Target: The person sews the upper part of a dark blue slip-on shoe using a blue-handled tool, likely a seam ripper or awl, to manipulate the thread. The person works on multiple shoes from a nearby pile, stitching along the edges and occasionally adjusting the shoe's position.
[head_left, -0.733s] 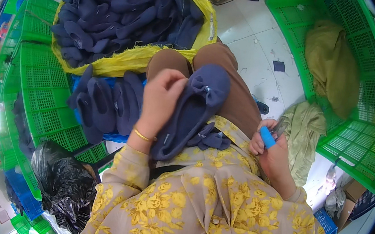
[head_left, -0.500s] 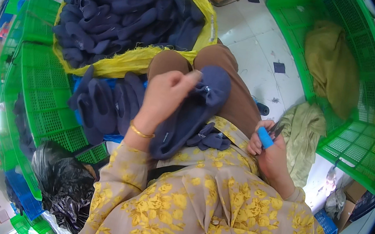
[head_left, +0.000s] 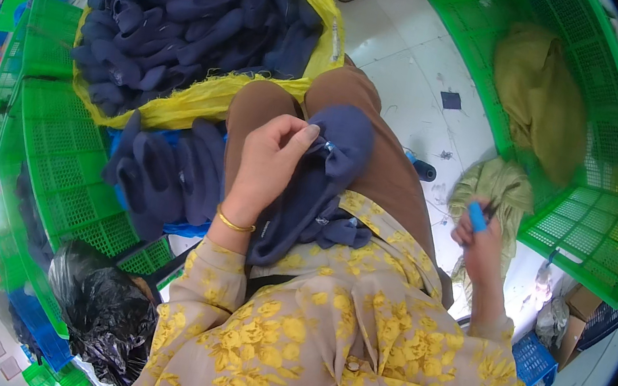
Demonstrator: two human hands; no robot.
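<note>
A navy sock-like fabric piece (head_left: 344, 140) lies across my lap, its rounded end over the right thigh. At its gathered part, near a small shiny spot, my left hand (head_left: 274, 156) is closed in a pinch on the fabric. Smaller bunched navy pieces (head_left: 340, 229) rest on my lap just below. My right hand (head_left: 479, 236), slightly blurred, is raised off to the right, away from the fabric. It is closed around small dark snips (head_left: 491, 209), mostly hidden by the fingers. A blue wrap (head_left: 476, 217) covers one digit of that hand.
A yellow sack (head_left: 333, 50) heaped with navy pieces (head_left: 200, 11) stands ahead-left. More navy pieces (head_left: 165, 173) lie left of my lap. Green crates (head_left: 70, 153) line the left; another green crate (head_left: 591, 265) holds olive cloth (head_left: 541, 101). A black plastic bag (head_left: 99, 297) sits lower left.
My right hand has moved outward to the right, away from my body, with the snips in it. My left hand stays at the gathered fabric, and its fingertips now show in a clear pinch.
</note>
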